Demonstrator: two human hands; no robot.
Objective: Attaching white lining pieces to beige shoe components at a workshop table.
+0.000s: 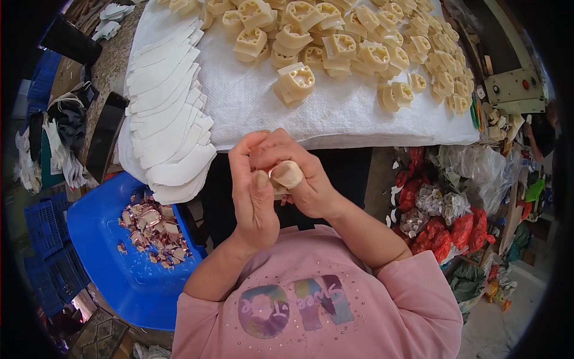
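Close in front of my chest, just off the near edge of the table, my left hand (256, 206) and my right hand (310, 179) are closed together around a cream moulded piece (287, 175). The piece's rounded end shows between the thumbs; my fingers hide most of the rest. Its colour matches the cream hollow blocks (296, 84) heaped across the white woven cover (239, 113) beyond my hands. One such block lies a little nearer than the others. Left of them, thin white cut pieces (170, 119) overlap in a long row down to the cover's near edge.
At my left sits a blue tub (113, 287) holding shiny purple-pink and cream bits (156, 230). Red and clear plastic bags (439, 221) crowd the floor at right. A dark flat panel (107, 134) leans beside the table, near hanging white gloves (57, 149).
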